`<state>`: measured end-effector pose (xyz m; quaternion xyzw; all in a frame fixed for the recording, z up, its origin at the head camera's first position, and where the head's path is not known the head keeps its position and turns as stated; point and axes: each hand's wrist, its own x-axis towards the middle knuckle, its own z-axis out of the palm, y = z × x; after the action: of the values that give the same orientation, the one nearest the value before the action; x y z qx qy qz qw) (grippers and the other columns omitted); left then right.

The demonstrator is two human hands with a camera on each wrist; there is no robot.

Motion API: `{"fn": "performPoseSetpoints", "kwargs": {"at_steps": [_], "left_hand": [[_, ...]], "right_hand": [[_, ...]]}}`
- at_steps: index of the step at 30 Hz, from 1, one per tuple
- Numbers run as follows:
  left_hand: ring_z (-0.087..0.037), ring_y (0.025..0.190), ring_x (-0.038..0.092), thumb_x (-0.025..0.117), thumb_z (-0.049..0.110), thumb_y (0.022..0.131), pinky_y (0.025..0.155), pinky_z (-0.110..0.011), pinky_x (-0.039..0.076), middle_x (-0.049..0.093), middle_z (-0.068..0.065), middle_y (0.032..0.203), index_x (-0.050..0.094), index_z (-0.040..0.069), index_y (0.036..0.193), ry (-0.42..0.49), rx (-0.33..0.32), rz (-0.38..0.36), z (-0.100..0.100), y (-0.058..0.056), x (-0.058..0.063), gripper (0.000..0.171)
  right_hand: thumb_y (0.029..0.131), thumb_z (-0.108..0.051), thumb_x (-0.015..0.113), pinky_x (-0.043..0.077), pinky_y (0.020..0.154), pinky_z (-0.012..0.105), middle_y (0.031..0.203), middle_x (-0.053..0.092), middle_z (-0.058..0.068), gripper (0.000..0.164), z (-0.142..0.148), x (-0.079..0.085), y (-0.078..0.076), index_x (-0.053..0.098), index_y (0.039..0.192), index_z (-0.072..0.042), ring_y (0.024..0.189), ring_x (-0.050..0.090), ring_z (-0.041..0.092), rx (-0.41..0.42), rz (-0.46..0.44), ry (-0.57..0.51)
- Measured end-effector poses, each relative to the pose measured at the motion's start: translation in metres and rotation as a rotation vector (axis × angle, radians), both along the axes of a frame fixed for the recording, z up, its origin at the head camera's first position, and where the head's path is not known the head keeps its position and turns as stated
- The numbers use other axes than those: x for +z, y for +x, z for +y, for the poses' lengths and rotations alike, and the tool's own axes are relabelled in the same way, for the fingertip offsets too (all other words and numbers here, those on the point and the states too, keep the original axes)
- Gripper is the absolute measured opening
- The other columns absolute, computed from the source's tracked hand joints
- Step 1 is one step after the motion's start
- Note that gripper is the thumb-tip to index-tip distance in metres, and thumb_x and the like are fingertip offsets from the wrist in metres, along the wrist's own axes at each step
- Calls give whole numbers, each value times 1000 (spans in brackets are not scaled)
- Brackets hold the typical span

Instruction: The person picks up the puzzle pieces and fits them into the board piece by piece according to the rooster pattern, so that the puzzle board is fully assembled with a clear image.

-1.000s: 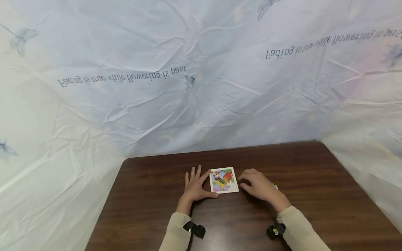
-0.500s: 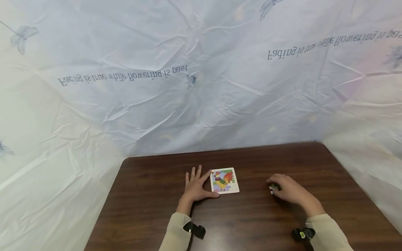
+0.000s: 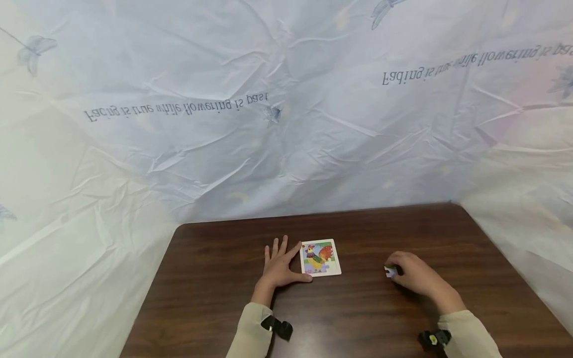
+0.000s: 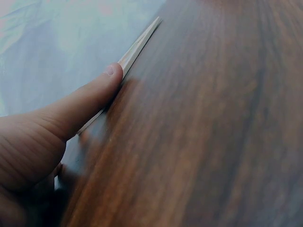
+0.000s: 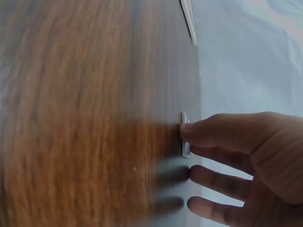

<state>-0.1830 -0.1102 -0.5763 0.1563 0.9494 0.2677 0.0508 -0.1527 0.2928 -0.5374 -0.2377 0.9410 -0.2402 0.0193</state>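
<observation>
A square jigsaw puzzle board (image 3: 338, 271) with a white frame and a rooster picture lies flat on the table; its lower right corner shows bare white. My left hand (image 3: 278, 268) is spread at its left side, index fingertip by the upper corner and thumb along the lower edge. In the left wrist view the thumb (image 4: 90, 97) touches the board's edge. Off to the right, my right hand (image 3: 415, 274) pinches a small puzzle piece (image 3: 390, 272) between thumb and index finger. Seen from the right wrist, that piece (image 5: 185, 149) is close against the tabletop, and the other fingers are held apart.
The dark brown wooden table (image 3: 215, 278) has rounded far corners. A creased pale cloth (image 3: 286, 149) printed with writing hangs behind it and along both sides. Each forearm wears a black wrist strap with a camera (image 3: 277, 327).
My right hand has moved right, away from the board, to the puzzle piece, and its fingers now pinch it. The left hand and the board have stayed in place.
</observation>
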Motion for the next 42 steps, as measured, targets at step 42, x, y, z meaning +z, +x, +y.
{"fn": "performPoseSetpoints", "kwargs": {"at_steps": [42], "left_hand": [[-45, 161, -7, 88, 65, 76, 124, -69, -8, 4, -16, 177, 34, 28, 168, -29, 10, -18, 6, 0, 3, 113]], "right_hand": [[91, -6, 80, 58, 75, 38, 107, 68, 0, 17, -55, 2, -10, 77, 108, -7, 90, 65, 14, 56, 72, -19]]}}
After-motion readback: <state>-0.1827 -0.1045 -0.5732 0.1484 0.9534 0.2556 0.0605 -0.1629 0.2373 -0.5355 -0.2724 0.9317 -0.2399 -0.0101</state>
